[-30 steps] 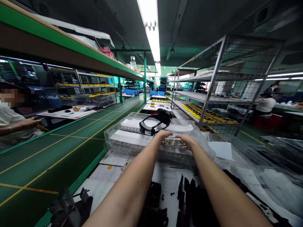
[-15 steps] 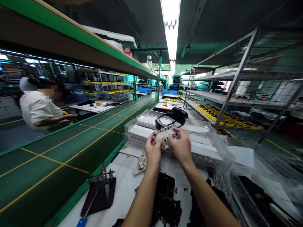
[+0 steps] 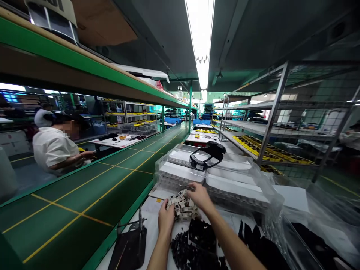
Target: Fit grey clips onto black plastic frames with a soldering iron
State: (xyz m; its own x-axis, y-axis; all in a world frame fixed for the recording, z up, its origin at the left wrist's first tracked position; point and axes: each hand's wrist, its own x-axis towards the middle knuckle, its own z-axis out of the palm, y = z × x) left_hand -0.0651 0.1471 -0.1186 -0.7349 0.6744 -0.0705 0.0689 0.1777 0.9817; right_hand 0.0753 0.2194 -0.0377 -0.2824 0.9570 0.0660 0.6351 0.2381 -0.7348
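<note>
- Two hands (image 3: 182, 210) work at the near edge of the table (image 3: 153, 240), just in front of the trays.
- The left hand (image 3: 165, 221) is curled, its fingers wrapped around the left side of the clump.
- The right hand (image 3: 201, 197) reaches in from the other side, its fingertips (image 3: 194, 188) pressed to the clump's upper right edge. Whether they pinch anything, I cannot tell.
- One clump of white plastic parts (image 3: 182, 205), linked together, sits between the hands, low over the table and just below the trays.
- Two heaps of black parts lie close by: one (image 3: 191, 245) directly below the hands, the other (image 3: 260, 243) to the right, beyond the right forearm.
- At least two stacks of clear trays (image 3: 180, 174) stand side by side behind the hands, with white rows inside.
- One black headset (image 3: 207, 155) lies on top of the trays, tilted and well above the hands.
- One black stand (image 3: 131, 245) sits on the table left of the left hand.
- A clear plastic bag (image 3: 277, 215) bunches against the trays on the right.
- One seated co-worker (image 3: 54, 147) sits across the green conveyor (image 3: 94, 189), well apart from the hands.
</note>
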